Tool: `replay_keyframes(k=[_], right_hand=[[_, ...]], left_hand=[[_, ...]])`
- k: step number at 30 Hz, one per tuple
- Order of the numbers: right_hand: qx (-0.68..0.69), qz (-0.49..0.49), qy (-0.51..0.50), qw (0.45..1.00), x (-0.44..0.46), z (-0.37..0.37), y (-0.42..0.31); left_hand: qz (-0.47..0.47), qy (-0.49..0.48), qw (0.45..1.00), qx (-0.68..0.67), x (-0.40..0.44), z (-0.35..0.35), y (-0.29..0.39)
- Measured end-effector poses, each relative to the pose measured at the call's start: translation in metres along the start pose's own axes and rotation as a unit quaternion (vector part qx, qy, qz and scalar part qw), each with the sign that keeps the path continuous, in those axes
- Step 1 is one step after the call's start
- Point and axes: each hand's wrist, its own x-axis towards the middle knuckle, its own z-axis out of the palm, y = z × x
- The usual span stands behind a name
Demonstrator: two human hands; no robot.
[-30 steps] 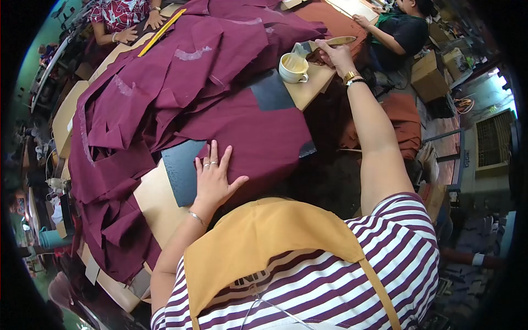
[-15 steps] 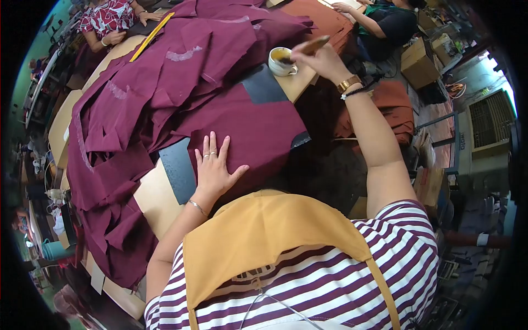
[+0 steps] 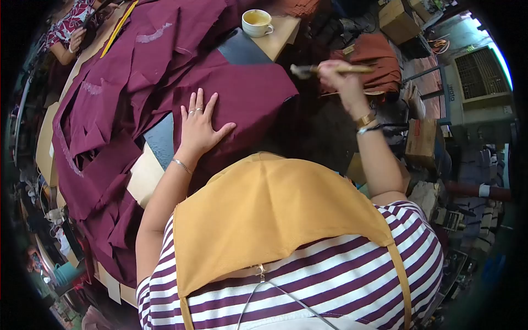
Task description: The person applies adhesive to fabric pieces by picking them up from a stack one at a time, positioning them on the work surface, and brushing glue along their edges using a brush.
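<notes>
My left hand [image 3: 201, 129] lies flat with fingers spread on a piece of maroon fabric [image 3: 247, 91]. In my right hand [image 3: 342, 82], fingers closed, is a brush [image 3: 360, 69] with a wooden handle; its bristle end points left, above the fabric's right edge, and is blurred by motion. A white cup [image 3: 254, 20] with yellowish liquid or residue inside stands at the table's far corner. Two dark, smooth sheets show at the fabric's edges: one sheet [image 3: 240, 48] near the cup, another sheet [image 3: 159, 142] beside my left wrist.
A large heap of maroon fabric [image 3: 121, 93] covers the table's left side, with a yellow ruler [image 3: 119, 28] along its far edge. Another person's hand [image 3: 77, 39] is at the upper left. Rust-coloured cloth [image 3: 371, 63] and cardboard boxes [image 3: 398, 21] lie to the right.
My right hand with the brush has moved away from the cup, toward my body and right. The brush's bristle end is now out of the cup. My left hand stays on the fabric; the view has shifted.
</notes>
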Motion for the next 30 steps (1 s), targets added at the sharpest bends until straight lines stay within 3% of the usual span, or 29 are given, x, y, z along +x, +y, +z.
replay_keyframes(k=[1, 2, 3, 5, 6, 9, 10, 11, 13, 16, 17, 19, 23, 27, 28, 29, 30], right_hand=[[-0.102, -0.077, 0.003, 0.992, -0.009, 0.006, 0.021], [-0.141, -0.081, 0.01, 0.987, -0.021, 0.016, 0.025], [-0.152, -0.085, 0.017, 0.985, -0.03, 0.026, 0.026], [-0.251, -0.199, 0.009, 0.947, -0.034, 0.039, 0.029], [-0.225, -0.242, -0.011, 0.944, -0.033, 0.045, 0.028], [-0.27, -0.213, -0.048, 0.938, -0.029, 0.031, 0.016], [-0.393, -0.157, -0.044, 0.905, -0.027, 0.017, 0.012], [-0.411, -0.112, -0.027, 0.904, -0.026, 0.006, 0.009], [-0.403, -0.074, -0.004, 0.912, -0.026, -0.002, -0.001], [-0.366, -0.209, 0.001, 0.907, -0.02, 0.028, -0.006], [-0.297, -0.174, -0.027, 0.938, -0.02, 0.041, -0.002], [-0.262, -0.181, -0.096, 0.943, -0.021, 0.045, 0.01], [-0.407, -0.075, -0.067, 0.908, -0.018, 0.003, 0.002], [-0.24, -0.184, -0.071, 0.951, -0.02, 0.048, 0.0], [-0.197, -0.157, -0.103, 0.962, -0.025, 0.053, 0.01], [-0.25, -0.219, -0.091, 0.939, -0.022, 0.05, 0.012], [-0.28, -0.162, -0.09, 0.942, -0.021, 0.038, 0.002]], left_hand=[[0.002, 0.001, 1.0, 0.002, 0.001, 0.0, -0.001], [0.004, -0.001, 1.0, 0.002, 0.002, 0.0, -0.001], [0.005, -0.001, 1.0, 0.004, 0.002, 0.0, -0.001], [0.008, -0.001, 1.0, 0.008, 0.002, 0.001, -0.002], [0.012, 0.005, 1.0, 0.006, 0.003, 0.002, -0.002], [0.015, 0.009, 1.0, 0.003, 0.003, 0.004, -0.004], [0.013, 0.004, 1.0, 0.005, 0.003, 0.003, -0.003], [0.009, 0.001, 1.0, 0.006, 0.004, 0.003, -0.003], [0.018, 0.004, 1.0, 0.006, 0.008, 0.003, -0.003], [0.026, 0.002, 1.0, 0.012, 0.012, 0.002, -0.004], [0.031, 0.003, 0.999, 0.015, 0.015, 0.002, -0.005], [0.04, 0.002, 0.999, 0.002, 0.019, 0.003, -0.007], [0.056, 0.0, 0.998, 0.006, 0.03, 0.003, -0.011], [0.079, 0.004, 0.997, 0.01, 0.046, 0.007, -0.015], [0.085, -0.002, 0.996, 0.009, 0.049, 0.007, -0.017], [0.09, -0.008, 0.996, 0.009, 0.054, 0.006, -0.018], [0.094, -0.014, 0.995, 0.007, 0.058, 0.006, -0.019]])
